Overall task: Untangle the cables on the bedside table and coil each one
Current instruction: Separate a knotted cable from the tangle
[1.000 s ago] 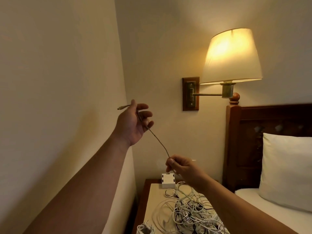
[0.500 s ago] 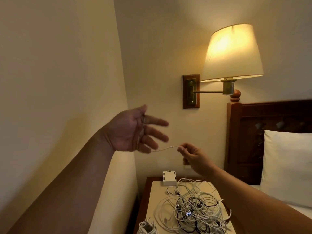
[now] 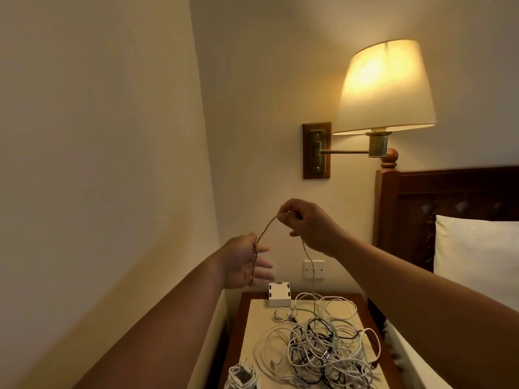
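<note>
The table (image 3: 252, 318) stands low at centre. Its right half is heaped with a tangle (image 3: 323, 341) of white and dark leads, and one small bundle (image 3: 241, 377) lies coiled at the near-left edge. Above, the right grip (image 3: 309, 228) pinches a braided cable (image 3: 268, 224), higher and farther right than the left grip (image 3: 244, 262), which is released, fingers nearly straight, cable draped down its palm. Between them the cable arches up and right; past the pinch it hangs straight down into the tangle. The next wrap, I judge, goes left onto that palm.
</note>
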